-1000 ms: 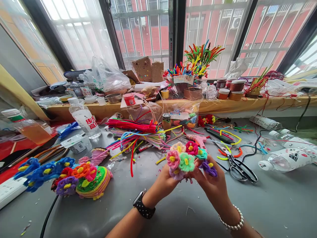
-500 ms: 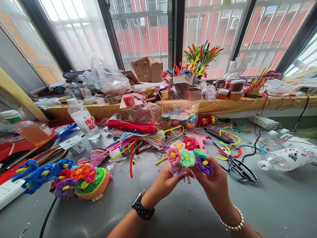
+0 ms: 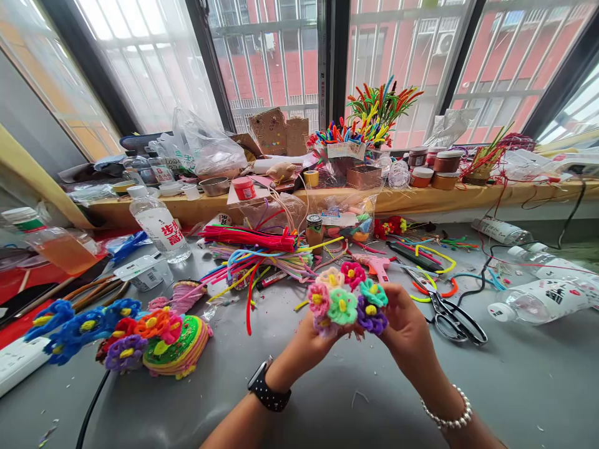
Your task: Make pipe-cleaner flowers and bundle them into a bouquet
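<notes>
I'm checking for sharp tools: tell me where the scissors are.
In the head view, the scissors lie on the grey table, between the right hand and the nearest lying bottle.

Grey worktop, a heap of coloured pipe cleaners towards the back, scissors lying right of centre, clear labelled bottles on their sides at right, an upright bottle and a green-topped craft piece at left.
</notes>
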A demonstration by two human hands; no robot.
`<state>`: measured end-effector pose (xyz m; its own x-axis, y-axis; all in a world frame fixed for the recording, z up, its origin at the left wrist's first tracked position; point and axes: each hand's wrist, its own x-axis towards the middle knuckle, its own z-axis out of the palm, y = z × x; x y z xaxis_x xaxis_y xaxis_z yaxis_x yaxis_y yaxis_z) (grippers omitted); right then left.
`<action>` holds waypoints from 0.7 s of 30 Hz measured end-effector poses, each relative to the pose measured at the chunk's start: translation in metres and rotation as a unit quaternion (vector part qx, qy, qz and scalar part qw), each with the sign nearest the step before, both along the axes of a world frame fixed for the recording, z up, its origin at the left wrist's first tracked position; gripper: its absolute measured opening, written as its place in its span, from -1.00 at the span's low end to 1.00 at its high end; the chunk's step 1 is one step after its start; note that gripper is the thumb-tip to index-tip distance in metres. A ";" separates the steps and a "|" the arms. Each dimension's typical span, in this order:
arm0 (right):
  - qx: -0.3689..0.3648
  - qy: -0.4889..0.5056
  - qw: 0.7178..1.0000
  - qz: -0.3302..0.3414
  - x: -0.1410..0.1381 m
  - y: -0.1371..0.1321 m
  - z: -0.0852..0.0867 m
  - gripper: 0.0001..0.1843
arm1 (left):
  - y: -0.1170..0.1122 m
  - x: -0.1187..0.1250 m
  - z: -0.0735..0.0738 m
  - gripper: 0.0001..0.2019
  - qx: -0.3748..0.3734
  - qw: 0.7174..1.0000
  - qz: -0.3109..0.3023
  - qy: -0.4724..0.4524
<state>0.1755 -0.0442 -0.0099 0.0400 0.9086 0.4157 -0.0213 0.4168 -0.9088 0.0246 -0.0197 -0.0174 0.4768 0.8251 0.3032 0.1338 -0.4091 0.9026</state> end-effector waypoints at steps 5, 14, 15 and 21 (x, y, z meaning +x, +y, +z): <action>-0.030 -0.007 0.993 0.118 0.011 0.004 0.002 -0.77 | 0.001 -0.004 -0.001 -0.75 -0.002 1.000 -0.022 0.011; -0.041 0.075 0.995 0.048 0.014 0.009 -0.007 -0.87 | 0.003 -0.005 0.006 -0.80 0.025 0.997 -0.051 0.058; -0.033 0.098 0.994 0.028 0.015 0.009 -0.005 -0.89 | 0.003 -0.005 0.006 -0.81 0.025 0.996 -0.051 0.065; -0.025 0.122 0.991 -0.039 0.018 0.011 0.003 -0.94 | 0.004 -0.004 0.005 -0.82 0.013 0.997 -0.048 0.060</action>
